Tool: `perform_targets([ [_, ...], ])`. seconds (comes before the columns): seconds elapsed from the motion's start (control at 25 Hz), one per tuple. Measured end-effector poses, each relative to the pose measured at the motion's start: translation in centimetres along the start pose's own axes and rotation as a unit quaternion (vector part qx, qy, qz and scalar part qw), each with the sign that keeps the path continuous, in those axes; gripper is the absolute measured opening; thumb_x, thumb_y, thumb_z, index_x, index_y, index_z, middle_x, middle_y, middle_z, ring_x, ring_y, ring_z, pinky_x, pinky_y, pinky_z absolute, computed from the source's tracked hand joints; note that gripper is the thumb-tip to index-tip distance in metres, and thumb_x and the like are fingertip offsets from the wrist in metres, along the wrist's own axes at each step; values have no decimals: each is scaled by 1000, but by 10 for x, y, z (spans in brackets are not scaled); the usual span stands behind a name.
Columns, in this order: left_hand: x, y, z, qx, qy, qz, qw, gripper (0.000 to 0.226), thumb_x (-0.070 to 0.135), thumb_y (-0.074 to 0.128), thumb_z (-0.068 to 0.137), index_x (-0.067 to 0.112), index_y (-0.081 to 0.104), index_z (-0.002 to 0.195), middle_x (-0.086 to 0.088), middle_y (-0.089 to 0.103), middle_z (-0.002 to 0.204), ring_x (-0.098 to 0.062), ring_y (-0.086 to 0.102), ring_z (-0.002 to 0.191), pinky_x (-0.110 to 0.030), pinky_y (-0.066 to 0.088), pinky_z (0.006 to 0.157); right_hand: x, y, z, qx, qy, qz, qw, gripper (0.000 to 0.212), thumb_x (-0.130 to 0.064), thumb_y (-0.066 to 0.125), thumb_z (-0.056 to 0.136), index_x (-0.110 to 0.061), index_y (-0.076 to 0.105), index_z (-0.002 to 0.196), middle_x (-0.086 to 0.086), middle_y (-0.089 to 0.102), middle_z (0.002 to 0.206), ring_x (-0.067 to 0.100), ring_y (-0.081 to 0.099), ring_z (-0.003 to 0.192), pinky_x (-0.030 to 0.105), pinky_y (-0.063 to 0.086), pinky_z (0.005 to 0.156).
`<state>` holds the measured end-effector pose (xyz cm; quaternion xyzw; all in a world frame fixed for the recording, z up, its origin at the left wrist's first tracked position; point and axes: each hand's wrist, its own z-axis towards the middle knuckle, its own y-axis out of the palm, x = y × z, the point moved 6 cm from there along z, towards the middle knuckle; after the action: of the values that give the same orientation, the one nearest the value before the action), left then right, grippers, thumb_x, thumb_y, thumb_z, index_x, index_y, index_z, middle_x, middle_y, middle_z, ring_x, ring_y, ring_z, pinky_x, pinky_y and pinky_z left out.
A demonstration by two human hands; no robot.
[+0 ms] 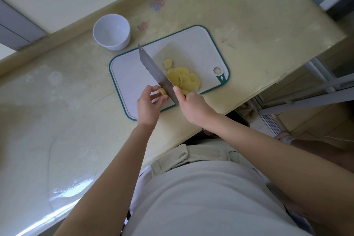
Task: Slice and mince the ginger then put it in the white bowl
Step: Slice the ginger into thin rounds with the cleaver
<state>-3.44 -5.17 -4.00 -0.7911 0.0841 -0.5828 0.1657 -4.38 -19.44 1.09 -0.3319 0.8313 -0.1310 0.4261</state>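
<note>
A white cutting board (134,74) with a green rim lies on the counter. My right hand (193,105) grips the handle of a cleaver (157,74), with one finger along the blade; the blade stands on the board. Left of the blade, my left hand (148,103) pinches a small remaining ginger stub (163,92) against the board. On the blade's right side lies a pile of yellow ginger slices (184,79), with one thicker piece (167,63) apart behind it. An empty white bowl (111,31) stands beyond the board's far left corner.
The pale yellow counter (57,101) ends in a raised back edge along the wall (95,25). Its right edge (287,80) drops off to the floor and a metal frame. My torso stands close to the counter's near edge.
</note>
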Motion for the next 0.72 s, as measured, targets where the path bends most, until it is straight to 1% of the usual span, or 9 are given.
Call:
perform_targets([
  [0.08, 0, -1, 0, 2, 4, 4, 1000, 20, 9, 67, 84, 13, 52, 96, 4, 60, 110, -11, 63, 94, -11, 50, 77, -6, 0, 3, 1, -9, -4, 1000, 63, -45, 22, 102, -11, 30, 50, 5, 37, 50, 17, 38, 49, 30, 30, 51],
  [0.16, 0, -2, 0, 1, 5, 5, 1000, 20, 9, 67, 85, 12, 51, 96, 4, 60, 109, -10, 62, 93, -8, 49, 74, -9, 1, 2, -9, -22, -15, 1000, 55, -42, 22, 103, -19, 28, 54, 5, 36, 53, 20, 40, 54, 29, 32, 52],
  [0.24, 0, -1, -1, -2, 8, 0, 1000, 20, 8, 67, 85, 12, 51, 96, 3, 60, 109, -9, 62, 92, -6, 49, 73, -7, 1, 0, -18, -18, -15, 1000, 44, -41, 23, 104, -29, 24, 61, 4, 37, 59, 23, 44, 62, 32, 38, 59],
  [0.32, 0, -2, -1, 7, 8, 3, 1000, 20, 7, 67, 84, 11, 51, 95, 3, 60, 109, -10, 62, 91, -8, 50, 73, -4, 2, -4, -18, -14, -24, 999, 42, -40, 21, 104, -31, 21, 63, 4, 37, 61, 25, 46, 68, 33, 39, 66],
  [0.4, 0, -2, 1, 16, 10, 7, 1000, 19, 6, 67, 84, 10, 52, 95, 2, 60, 109, -12, 62, 92, -9, 50, 74, 4, 1, -9, -17, -7, -39, 999, 45, -44, 20, 103, -28, 25, 61, 5, 40, 62, 26, 46, 72, 33, 38, 68],
  [0.56, 2, 0, 0, 19, 22, 22, 999, 18, 5, 66, 85, 8, 53, 96, 1, 59, 107, -11, 61, 91, -6, 49, 72, 20, -1, -15, -4, 22, -40, 999, 63, -54, 21, 99, -10, 41, 58, 7, 47, 63, 26, 49, 70, 31, 37, 67],
  [0.72, 1, 1, 2, 22, 21, 21, 999, 17, 4, 66, 85, 7, 53, 96, 0, 59, 106, -10, 60, 90, -5, 48, 72, 20, 2, -10, 6, 19, -48, 999, 65, -54, 20, 99, -7, 41, 58, 6, 46, 63, 20, 46, 61, 30, 35, 64],
])
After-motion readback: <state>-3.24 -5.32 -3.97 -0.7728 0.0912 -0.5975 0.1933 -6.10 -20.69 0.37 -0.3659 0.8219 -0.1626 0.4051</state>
